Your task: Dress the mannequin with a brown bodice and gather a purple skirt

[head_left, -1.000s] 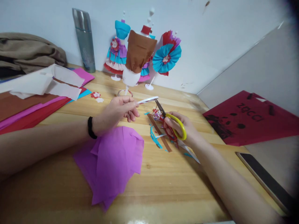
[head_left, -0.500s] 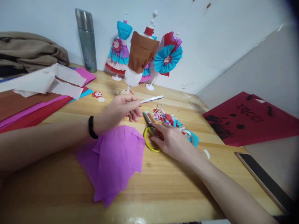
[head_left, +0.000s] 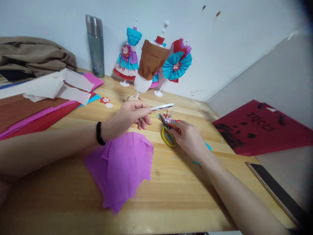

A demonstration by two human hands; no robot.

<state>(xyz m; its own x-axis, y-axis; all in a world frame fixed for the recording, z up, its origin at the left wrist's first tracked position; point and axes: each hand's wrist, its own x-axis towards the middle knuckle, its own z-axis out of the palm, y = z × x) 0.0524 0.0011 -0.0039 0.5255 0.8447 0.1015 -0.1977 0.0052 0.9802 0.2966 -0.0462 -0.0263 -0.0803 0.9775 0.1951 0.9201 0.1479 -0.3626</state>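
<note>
My left hand (head_left: 133,115), a black band on its wrist, pinches a narrow white roll of tape (head_left: 162,107), seen almost edge-on. Below that hand a folded sheet of purple crepe paper (head_left: 128,169) lies on the table. My right hand (head_left: 187,133) has its fingers closed at the yellow-handled scissors (head_left: 168,136), whose blades point away to the left. Colourful paper scraps (head_left: 168,118) show around the blades and under the fingers, partly hidden. Past my left hand stands a small dress form (head_left: 153,60) wrapped in brown paper.
Two more paper-dressed forms (head_left: 127,63) (head_left: 177,65) stand by the wall. A flask (head_left: 96,49), stacked coloured paper (head_left: 29,111) and brown cloth (head_left: 36,54) are at left. At right are a red bag (head_left: 261,130) and a phone (head_left: 274,189). Flower cutouts (head_left: 105,100) lie behind my left hand.
My right hand has moved away and slightly right, with the scissors and most of the scraps shifting along; small blue bits lie behind. My left hand still holds the tape.
</note>
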